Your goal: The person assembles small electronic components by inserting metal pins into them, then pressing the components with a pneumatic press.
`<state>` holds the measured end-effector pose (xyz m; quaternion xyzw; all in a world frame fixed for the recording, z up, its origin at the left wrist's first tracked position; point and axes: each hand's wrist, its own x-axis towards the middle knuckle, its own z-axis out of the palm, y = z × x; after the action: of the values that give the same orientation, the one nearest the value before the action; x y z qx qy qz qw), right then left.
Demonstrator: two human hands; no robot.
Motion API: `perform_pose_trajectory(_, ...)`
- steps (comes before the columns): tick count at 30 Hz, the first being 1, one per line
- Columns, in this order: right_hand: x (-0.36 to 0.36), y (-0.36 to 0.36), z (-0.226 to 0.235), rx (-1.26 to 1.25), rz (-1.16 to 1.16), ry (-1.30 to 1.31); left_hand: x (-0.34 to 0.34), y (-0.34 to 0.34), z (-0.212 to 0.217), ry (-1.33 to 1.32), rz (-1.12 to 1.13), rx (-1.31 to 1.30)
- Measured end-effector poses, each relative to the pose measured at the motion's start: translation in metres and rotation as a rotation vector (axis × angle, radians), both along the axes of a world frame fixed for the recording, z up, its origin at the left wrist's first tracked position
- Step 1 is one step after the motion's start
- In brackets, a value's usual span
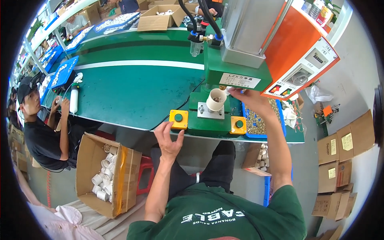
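Green shirt fabric [224,218] filled the lower edge, and both bare forearms rose from it toward the bench [132,92]. The left hand [168,140] hovered just below the bench edge with its fingers [162,130] spread wide and holding nothing; it sat just under the yellow box with a green push button [178,119]. The right hand [250,100] reached up to the green press [236,72], its fingers [236,92] pinched narrow beside the white cup-shaped part [216,99]; whether they gripped a small piece I could not tell. That white part stood tilted on the metal fixture [210,112] at the foot of the press, its open mouth up and some small thing inside. A second yellow box with a button [238,125] sat right of the fixture, below the right wrist. Just beyond it, a blue tray of small brass pieces [256,124] lay under the right forearm. An orange control box [300,56] hung at the upper right of the press. On the floor to the left, an open cardboard box [90,160] held more white cup-shaped parts [102,182]. Further left, another person in a black cap [25,86] sat at the bench, both hands raised near a white cylinder [74,100].
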<state>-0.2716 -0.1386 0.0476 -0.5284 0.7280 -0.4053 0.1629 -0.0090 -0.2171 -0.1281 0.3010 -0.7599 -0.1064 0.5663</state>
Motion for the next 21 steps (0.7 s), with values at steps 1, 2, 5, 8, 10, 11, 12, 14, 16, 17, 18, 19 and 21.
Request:
perform_pose_trajectory(1,0.004,0.013,0.003,-0.069,-0.038,0.013,0.000,-0.002,0.003,-0.041,0.003,-0.040)
perform_pose_trajectory(2,-0.004,0.023,-0.012,-0.201,-0.066,-0.026,-0.002,-0.003,0.006,-0.077,0.000,-0.080)
perform_pose_trajectory(5,0.002,0.063,-0.055,-0.257,-0.370,0.233,-0.007,-0.006,0.016,-0.139,-0.044,-0.134)
perform_pose_trajectory(8,0.024,0.084,-0.105,-0.370,-0.325,0.493,-0.007,-0.012,0.010,-0.217,-0.090,-0.181)
perform_pose_trajectory(10,0.035,0.090,-0.130,-0.338,-0.323,0.513,-0.005,-0.014,0.007,-0.275,-0.110,-0.199)
perform_pose_trajectory(11,0.040,0.091,-0.134,-0.329,-0.350,0.527,-0.004,-0.014,0.007,-0.281,-0.117,-0.201)
perform_pose_trajectory(12,0.038,0.093,-0.137,-0.327,-0.357,0.519,-0.003,-0.015,0.007,-0.264,-0.101,-0.194)
perform_pose_trajectory(14,0.035,0.093,-0.142,-0.334,-0.348,0.578,-0.002,-0.015,0.010,-0.240,-0.070,-0.182)
perform_pose_trajectory(16,0.032,0.092,-0.141,-0.334,-0.342,0.594,-0.002,-0.019,0.010,-0.261,-0.081,-0.184)
perform_pose_trajectory(17,0.031,0.091,-0.139,-0.332,-0.336,0.599,-0.003,-0.021,0.011,-0.271,-0.086,-0.187)
perform_pose_trajectory(18,0.030,0.091,-0.139,-0.341,-0.339,0.612,-0.003,-0.023,0.012,-0.276,-0.087,-0.201)
perform_pose_trajectory(19,0.029,0.090,-0.139,-0.338,-0.336,0.605,-0.003,-0.024,0.011,-0.283,-0.085,-0.198)
perform_pose_trajectory(21,0.027,0.089,-0.139,-0.348,-0.330,0.622,-0.003,-0.028,0.009,-0.296,-0.042,-0.236)
